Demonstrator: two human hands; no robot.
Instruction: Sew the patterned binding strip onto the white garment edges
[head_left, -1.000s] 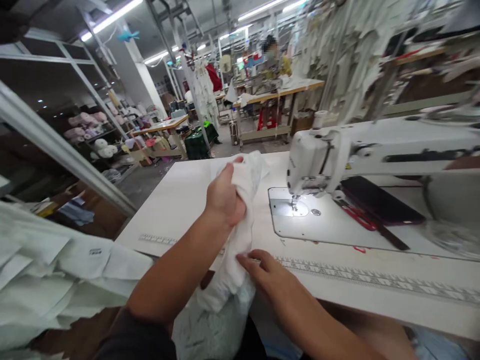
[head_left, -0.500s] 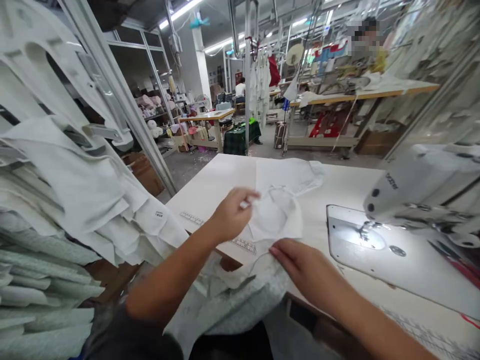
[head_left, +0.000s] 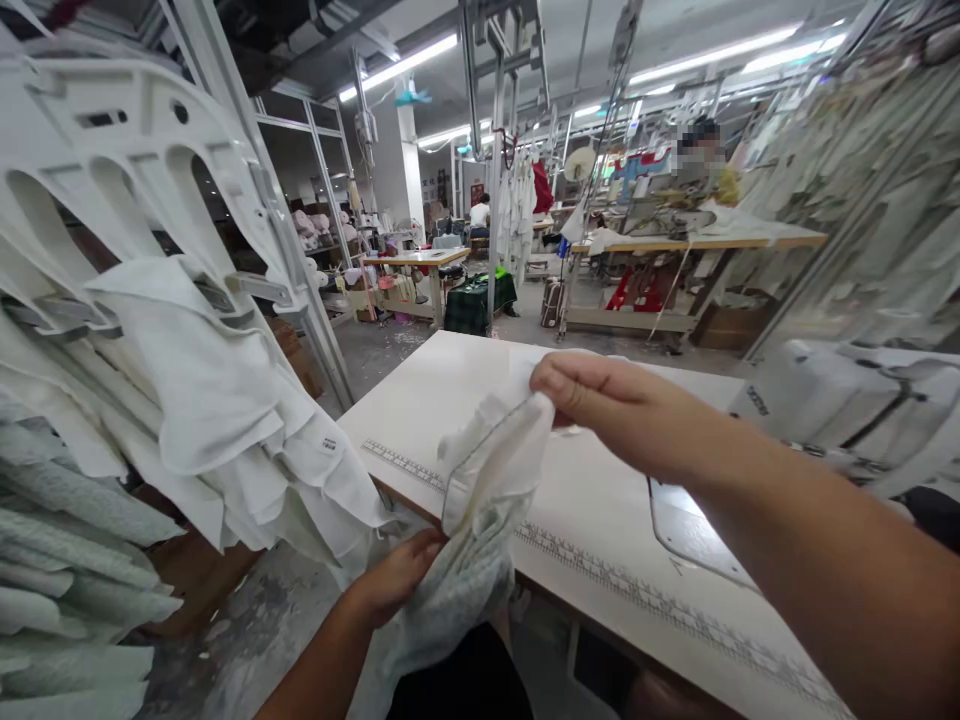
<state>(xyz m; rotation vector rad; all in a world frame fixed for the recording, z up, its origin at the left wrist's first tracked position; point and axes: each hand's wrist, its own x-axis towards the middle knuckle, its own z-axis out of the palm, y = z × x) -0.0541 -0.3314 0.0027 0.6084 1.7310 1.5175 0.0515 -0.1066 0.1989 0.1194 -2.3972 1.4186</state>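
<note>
A pale green and white garment (head_left: 480, 520) stretches between my hands over the front edge of the white table (head_left: 420, 385). Raised above the tabletop, my right hand (head_left: 600, 395) pinches the garment's white upper part between thumb and fingers. Lower down, by the table edge, my left hand (head_left: 401, 575) is closed on the garment's side, its fingertips partly hidden by the cloth. The garment's lower part hangs over my lap. Another piece of white cloth lies partly hidden behind my right hand.
A sewing machine (head_left: 840, 410) stands on the table's right, partly behind my right forearm. White garments (head_left: 217, 390) hang from a rack of plastic clamps (head_left: 150, 150) at left. A printed ruler (head_left: 622, 585) runs along the front edge. Another person (head_left: 701, 170) sits beyond.
My right hand has lifted the garment up and away from the table. My left hand has dropped to the table edge, gripping it lower. The view has shifted, showing less of the sewing machine.
</note>
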